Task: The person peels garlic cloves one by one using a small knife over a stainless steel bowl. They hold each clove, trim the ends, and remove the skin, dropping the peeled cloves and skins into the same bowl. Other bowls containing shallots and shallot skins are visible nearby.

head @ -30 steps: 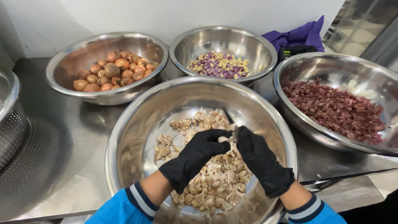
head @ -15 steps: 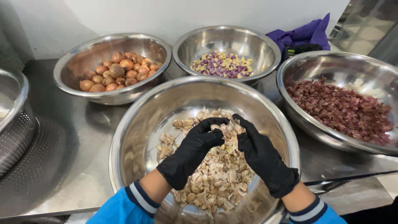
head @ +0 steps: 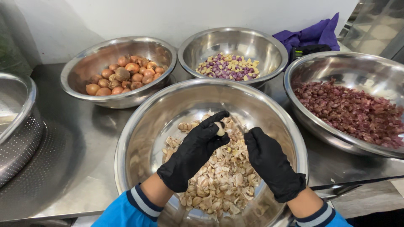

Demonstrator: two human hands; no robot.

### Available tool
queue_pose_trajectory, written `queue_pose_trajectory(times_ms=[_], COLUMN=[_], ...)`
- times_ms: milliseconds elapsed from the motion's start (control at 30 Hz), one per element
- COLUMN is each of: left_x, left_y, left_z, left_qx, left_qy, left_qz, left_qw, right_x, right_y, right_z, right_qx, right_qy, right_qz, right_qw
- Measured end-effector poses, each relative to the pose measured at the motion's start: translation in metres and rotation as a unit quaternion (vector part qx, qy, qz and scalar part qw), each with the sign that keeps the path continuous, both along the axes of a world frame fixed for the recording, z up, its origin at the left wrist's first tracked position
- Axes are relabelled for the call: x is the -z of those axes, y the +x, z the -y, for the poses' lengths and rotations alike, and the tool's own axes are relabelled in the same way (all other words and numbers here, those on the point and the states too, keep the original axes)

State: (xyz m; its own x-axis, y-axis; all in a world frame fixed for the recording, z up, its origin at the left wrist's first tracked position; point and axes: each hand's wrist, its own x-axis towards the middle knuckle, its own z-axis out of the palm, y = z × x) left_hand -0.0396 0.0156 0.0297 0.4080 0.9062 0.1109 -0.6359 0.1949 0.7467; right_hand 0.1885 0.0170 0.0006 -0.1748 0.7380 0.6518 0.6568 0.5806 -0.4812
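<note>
I pinch a pale garlic clove [head: 220, 128] between my left hand's [head: 194, 152] fingers, above the garlic pile [head: 219, 176] in the big steel bowl [head: 143, 134] at the surface's near edge. My right hand [head: 271, 164] hovers beside it, fingers curled loosely on nothing. Behind sit bowls of shallots [head: 122, 75] and of purple and yellow pieces [head: 229, 67]; red skins [head: 353, 111] lie right.

A pale garlic clove [head: 220, 128] sits pinched in gloved fingertips. Below it, papery garlic skins [head: 219, 176] heap in a steel bowl [head: 139, 138].
</note>
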Motion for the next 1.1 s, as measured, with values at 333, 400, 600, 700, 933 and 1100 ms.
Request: queue_pose_trajectory(times_ms=[333,400,600,700,933,1100], left_x=[-0.011,-0.010,0.000,0.005,0.013,0.011], left_y=[0.011,0.015,0.021,0.027,0.039,0.031], left_z=[0.008,0.009,0.011,0.014,0.013,-0.002], left_qx=[-0.010,-0.020,-0.060,-0.097,-0.081,-0.042], left_qy=[-0.051,-0.038,0.016,0.017,0.022,-0.013], left_qz=[-0.065,-0.059,-0.072,-0.099,-0.071,-0.052], left_qw=[0.997,0.997,0.995,0.990,0.994,0.998], right_x=[-0.035,-0.035,-0.032,-0.029,0.005,0.022], right_y=[-0.012,-0.013,-0.012,-0.011,0.003,0.012], right_z=[0.030,0.028,0.025,0.025,0.004,-0.016], right_qx=[-0.063,-0.059,-0.068,-0.066,-0.075,-0.091], right_qy=[-0.044,-0.037,-0.049,-0.040,-0.144,0.201], right_qz=[0.063,0.092,0.070,0.096,-0.021,0.108], right_qw=[0.995,0.993,0.994,0.992,0.986,0.969])
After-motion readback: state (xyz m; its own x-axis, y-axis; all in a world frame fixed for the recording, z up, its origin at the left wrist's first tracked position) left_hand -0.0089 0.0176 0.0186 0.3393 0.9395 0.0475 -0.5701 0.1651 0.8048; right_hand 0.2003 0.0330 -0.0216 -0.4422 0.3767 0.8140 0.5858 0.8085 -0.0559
